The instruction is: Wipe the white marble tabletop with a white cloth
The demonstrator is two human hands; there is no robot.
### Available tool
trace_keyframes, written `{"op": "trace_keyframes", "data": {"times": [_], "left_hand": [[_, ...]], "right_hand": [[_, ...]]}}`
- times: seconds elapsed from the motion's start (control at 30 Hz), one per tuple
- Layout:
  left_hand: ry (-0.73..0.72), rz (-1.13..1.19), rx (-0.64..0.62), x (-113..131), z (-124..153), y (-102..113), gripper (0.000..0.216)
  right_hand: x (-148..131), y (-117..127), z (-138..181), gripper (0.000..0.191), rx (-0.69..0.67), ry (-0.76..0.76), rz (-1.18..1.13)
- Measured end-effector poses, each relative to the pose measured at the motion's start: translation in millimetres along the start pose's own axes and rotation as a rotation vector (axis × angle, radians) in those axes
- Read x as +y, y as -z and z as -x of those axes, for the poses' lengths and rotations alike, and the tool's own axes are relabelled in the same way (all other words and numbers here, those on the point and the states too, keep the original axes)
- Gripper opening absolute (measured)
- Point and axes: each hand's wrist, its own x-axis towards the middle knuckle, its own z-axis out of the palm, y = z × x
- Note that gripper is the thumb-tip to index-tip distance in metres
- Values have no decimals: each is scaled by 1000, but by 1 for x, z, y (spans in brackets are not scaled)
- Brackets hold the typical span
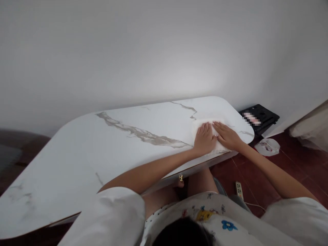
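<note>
Dark hair is filling the bottom edge of the head view, (183, 234) with a flower-printed white shirt (229, 225) spreading around it. Past it, both arms are reaching across a marble-patterned tabletop (74, 153) toward its right end. There, a white cloth (220, 147) is lying near the front edge, partly hidden beneath both hands. On it the left hand (205, 139) is resting palm down, fingers slightly spread; the right hand (227, 135) is lying flat beside it, fingers close together and angling toward the left. Beyond the table's right end, a black object (268, 118) is sitting near a whitish plastic bag (268, 147). Lower down, a power strip (239, 189) is lying on the red floor (251, 176).
</note>
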Motion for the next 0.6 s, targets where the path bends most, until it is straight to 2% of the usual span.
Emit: {"op": "trace_keyframes", "data": {"times": [0.07,0.17,0.33,0.47,0.6], "left_hand": [[16,52,-17,13,14,-1,57],[25,126,-46,34,19,-6,59],[3,216,-9,68,-3,-16,58],[-13,237,-12,76,-36,-23,57],[-5,180,-15,55,-77,-28,56]], "right_hand": [[-2,7,17,61,-14,34,-23],[9,15,38,64,-20,62,-38],[47,24,58,62,-21,23,-13],[78,25,47,60,-49,-5,26],[101,18,7,58,-91,7,41]]}}
